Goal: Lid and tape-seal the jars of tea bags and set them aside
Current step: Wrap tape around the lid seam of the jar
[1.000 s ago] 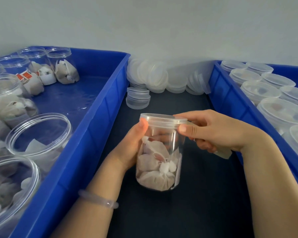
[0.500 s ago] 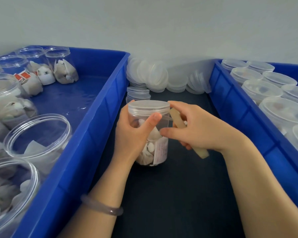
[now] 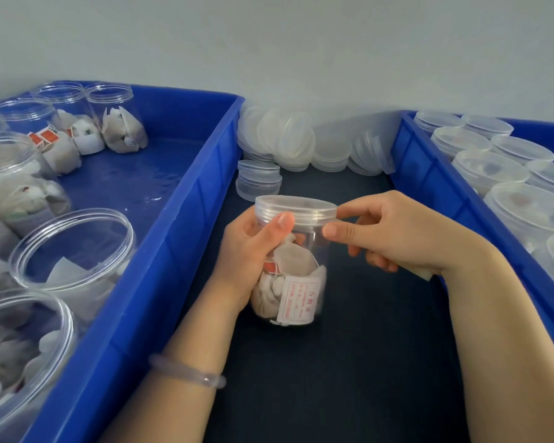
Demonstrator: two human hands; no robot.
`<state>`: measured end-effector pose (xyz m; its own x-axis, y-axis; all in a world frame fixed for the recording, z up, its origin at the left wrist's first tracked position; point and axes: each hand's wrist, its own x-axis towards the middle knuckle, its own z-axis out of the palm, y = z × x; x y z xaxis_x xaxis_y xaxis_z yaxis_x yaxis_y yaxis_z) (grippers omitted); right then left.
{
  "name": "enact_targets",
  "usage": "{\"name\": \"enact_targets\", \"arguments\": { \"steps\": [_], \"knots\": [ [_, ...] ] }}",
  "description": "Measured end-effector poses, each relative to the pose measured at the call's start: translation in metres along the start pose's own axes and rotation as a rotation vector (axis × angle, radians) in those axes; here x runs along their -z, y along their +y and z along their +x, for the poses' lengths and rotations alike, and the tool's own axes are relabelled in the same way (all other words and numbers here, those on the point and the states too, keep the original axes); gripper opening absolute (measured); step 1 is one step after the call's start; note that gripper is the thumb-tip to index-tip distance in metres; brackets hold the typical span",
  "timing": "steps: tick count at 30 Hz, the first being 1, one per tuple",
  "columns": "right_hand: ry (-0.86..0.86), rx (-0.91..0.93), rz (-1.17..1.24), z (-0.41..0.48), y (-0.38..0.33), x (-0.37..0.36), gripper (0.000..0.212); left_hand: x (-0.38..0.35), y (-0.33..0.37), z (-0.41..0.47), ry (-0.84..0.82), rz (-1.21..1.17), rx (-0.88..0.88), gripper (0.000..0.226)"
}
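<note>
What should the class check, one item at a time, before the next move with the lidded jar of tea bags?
1. Lid seated on the jar: ok, it looks level.
2. Left hand grip: ok, fingers wrap the jar, thumb at the lid's edge.
3. Right hand: ok, thumb and forefinger at the lid's rim, pale strip under its curled fingers.
4. Tape over the seam: cannot tell, none shows clearly.
5. Tea bags clear of the lid: ok.
6. Room in the right bin: cannot tell; lidded jars fill its visible part.
</note>
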<state>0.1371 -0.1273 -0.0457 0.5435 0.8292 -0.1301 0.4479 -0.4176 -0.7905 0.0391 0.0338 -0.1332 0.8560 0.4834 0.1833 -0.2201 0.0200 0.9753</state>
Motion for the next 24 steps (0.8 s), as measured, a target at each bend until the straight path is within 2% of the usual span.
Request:
{"name": "enact_targets", "arguments": {
  "steps": [2, 5, 7, 10, 12, 14, 15, 16, 17, 19, 20, 22, 24],
  "knots": [
    [-0.033, 0.008, 0.011, 0.000, 0.000, 0.001, 0.049, 0.001, 0.000, -0.001, -0.053, -0.034, 0.025, 0.081],
    [-0.095, -0.003, 0.087, -0.001, 0.000, -0.001, 0.050, -0.001, 0.002, -0.003, -0.162, -0.136, 0.073, 0.093],
    [-0.122, 0.003, 0.114, 0.002, 0.002, -0.003, 0.049, -0.003, 0.002, -0.004, -0.225, -0.210, 0.107, 0.110],
    [-0.114, -0.003, 0.155, 0.004, 0.002, -0.005, 0.051, -0.005, 0.004, -0.006, -0.201, -0.172, 0.101, 0.124],
    [-0.093, -0.003, 0.167, 0.004, 0.001, -0.006, 0.057, -0.004, 0.005, -0.005, -0.105, -0.044, 0.047, 0.109],
    [-0.026, 0.004, 0.126, 0.004, 0.001, -0.007, 0.062, -0.003, 0.006, -0.004, 0.022, 0.122, -0.066, 0.066],
    [0.026, 0.004, 0.100, 0.005, 0.000, -0.009, 0.065, -0.004, 0.007, -0.003, 0.061, 0.169, -0.102, 0.053],
    [0.079, 0.002, 0.077, 0.007, -0.001, -0.012, 0.068, -0.004, 0.008, -0.003, 0.070, 0.191, -0.121, 0.051],
    [0.124, -0.002, 0.057, 0.008, -0.002, -0.016, 0.072, -0.005, 0.008, -0.002, 0.059, 0.203, -0.124, 0.059],
    [0.160, 0.003, 0.008, 0.010, -0.004, -0.022, 0.077, -0.006, 0.006, -0.003, 0.050, 0.229, -0.150, 0.089],
    [0.150, 0.017, -0.031, 0.010, -0.004, -0.022, 0.077, -0.007, 0.005, -0.003, 0.062, 0.232, -0.163, 0.098],
    [0.091, 0.054, -0.119, 0.009, -0.006, -0.019, 0.075, -0.007, 0.004, -0.004, 0.105, 0.214, -0.175, 0.094],
    [0.024, 0.045, -0.159, 0.005, -0.006, -0.012, 0.086, -0.004, 0.004, -0.002, 0.144, 0.189, -0.158, 0.077]
  ]
}}
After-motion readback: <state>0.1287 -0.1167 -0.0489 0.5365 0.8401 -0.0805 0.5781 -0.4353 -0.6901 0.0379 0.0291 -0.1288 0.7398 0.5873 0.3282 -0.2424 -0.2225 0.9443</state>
